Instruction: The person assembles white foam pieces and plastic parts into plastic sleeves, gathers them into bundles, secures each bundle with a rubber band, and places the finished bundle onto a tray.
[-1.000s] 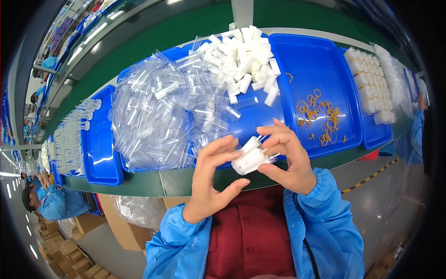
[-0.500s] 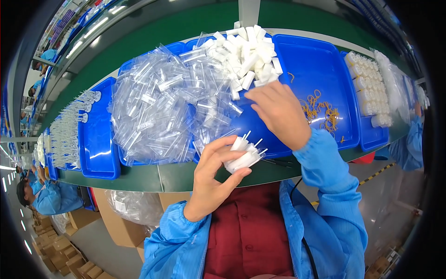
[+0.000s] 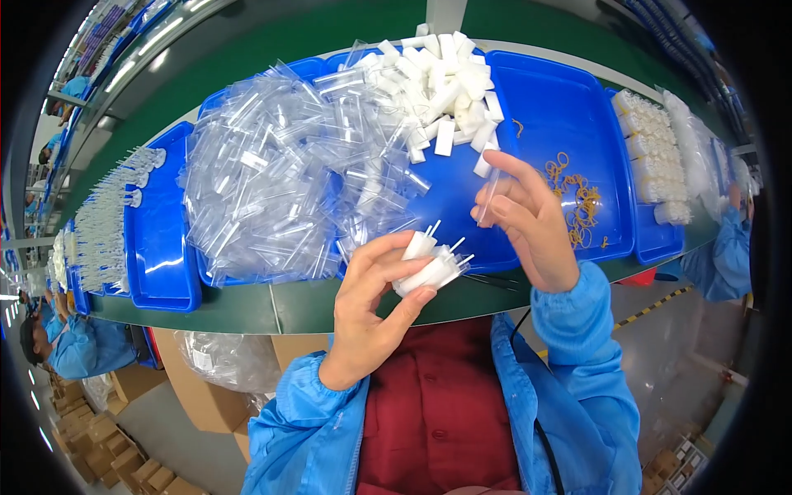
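My left hand [image 3: 367, 309] is closed around a small bunch of white blocks [image 3: 429, 266]; thin white sticks poke out of their far ends. Over the middle blue tray, the fingers of my right hand [image 3: 532, 210] pinch a small clear plastic sleeve [image 3: 490, 198]. A white block [image 3: 485, 160] shows by the right index fingertip; whether it is joined to the sleeve I cannot tell. Beyond that hand lies a heap of white blocks [image 3: 445, 91]. A large pile of clear plastic sleeves [image 3: 264, 173] fills the trays to the left.
Tan rubber bands [image 3: 584, 202] lie in the right-hand blue tray [image 3: 544, 74]. Farther right stand bundled white pieces [image 3: 656, 157] beside clear bags [image 3: 693, 140]. Leftward, clear spiky parts [image 3: 103, 223] sit by another blue tray [image 3: 161, 272]. A co-worker [image 3: 82, 346] sits at the far left.
My right hand has drawn back from the white block heap toward me and turned, now with a clear sleeve in its fingers. The left hand keeps its bunch nearly in place.
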`<state>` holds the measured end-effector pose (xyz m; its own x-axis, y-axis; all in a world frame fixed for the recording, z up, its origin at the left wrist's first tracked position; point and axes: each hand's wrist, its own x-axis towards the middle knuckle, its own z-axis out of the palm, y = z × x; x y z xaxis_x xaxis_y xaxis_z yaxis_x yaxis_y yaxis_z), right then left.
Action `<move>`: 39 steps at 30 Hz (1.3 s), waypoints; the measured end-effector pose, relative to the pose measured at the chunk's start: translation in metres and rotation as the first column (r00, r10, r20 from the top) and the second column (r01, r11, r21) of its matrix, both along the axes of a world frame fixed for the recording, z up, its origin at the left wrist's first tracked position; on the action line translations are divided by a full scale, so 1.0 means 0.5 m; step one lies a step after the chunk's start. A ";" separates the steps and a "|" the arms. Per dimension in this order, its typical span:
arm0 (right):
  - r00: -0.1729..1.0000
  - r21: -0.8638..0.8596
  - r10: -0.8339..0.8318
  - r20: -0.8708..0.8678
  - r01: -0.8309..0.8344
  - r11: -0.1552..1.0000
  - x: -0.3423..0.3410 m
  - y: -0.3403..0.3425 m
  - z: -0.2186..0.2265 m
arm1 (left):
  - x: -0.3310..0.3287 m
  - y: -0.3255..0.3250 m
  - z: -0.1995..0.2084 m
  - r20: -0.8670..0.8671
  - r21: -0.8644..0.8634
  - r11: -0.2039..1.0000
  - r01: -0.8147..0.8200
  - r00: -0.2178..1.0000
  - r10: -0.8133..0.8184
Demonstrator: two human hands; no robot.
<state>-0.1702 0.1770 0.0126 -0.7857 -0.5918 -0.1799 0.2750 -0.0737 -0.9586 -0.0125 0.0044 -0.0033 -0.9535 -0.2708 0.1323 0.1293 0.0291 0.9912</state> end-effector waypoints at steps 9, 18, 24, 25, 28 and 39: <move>0.999 -0.136 -0.045 0.020 0.047 0.990 0.065 -0.002 -0.011 | -0.010 0.019 -0.001 0.042 -0.055 0.998 0.017 0.999 -0.015; 1.000 -0.154 -0.023 -0.020 0.020 0.988 0.057 0.005 -0.010 | -0.014 0.023 0.003 0.059 0.030 0.999 -0.026 0.998 0.024; 0.994 -0.122 -0.013 -0.107 0.000 0.993 0.067 0.012 -0.017 | -0.019 0.020 -0.001 0.035 0.100 0.995 -0.004 0.999 0.000; 0.990 -0.163 -0.032 -0.141 0.009 0.987 0.070 0.009 -0.021 | -0.019 0.021 -0.001 0.033 0.103 0.995 0.009 0.999 -0.013; 0.968 -0.147 -0.036 -0.247 0.000 0.989 0.066 0.011 -0.028 | -0.017 0.022 0.003 0.026 0.127 0.991 0.043 0.999 -0.046; 0.760 -0.036 -0.078 -0.645 0.071 0.997 0.085 0.022 -0.033 | -0.030 0.028 0.013 0.020 -0.189 0.980 -0.069 0.997 0.074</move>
